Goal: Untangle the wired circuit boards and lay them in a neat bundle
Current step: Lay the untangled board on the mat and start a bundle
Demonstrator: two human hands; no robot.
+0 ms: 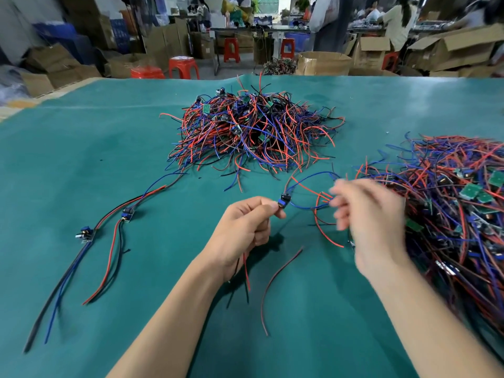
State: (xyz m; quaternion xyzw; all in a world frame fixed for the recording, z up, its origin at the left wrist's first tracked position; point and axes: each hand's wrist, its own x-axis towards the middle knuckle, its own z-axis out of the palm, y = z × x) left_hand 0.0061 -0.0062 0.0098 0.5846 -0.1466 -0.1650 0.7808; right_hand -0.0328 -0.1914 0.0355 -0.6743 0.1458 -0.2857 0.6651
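Head view: circuit board (283,201) at left hand (242,230) fingertips.

An electronics assembly workshop is showing here: heaps of wired circuit boards (255,132) are lying on a green work mat (109,148), cardboard boxes (324,62) and red stools (183,67) are crowding the floor, and workers are sitting at benches (272,29) behind

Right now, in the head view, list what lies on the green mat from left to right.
Two laid-out wired boards → left hand pinching a small board → right hand, blurred, at the board's wires → large tangled pile at the right edge. The far centre pile overlaps this order, so it is left out.
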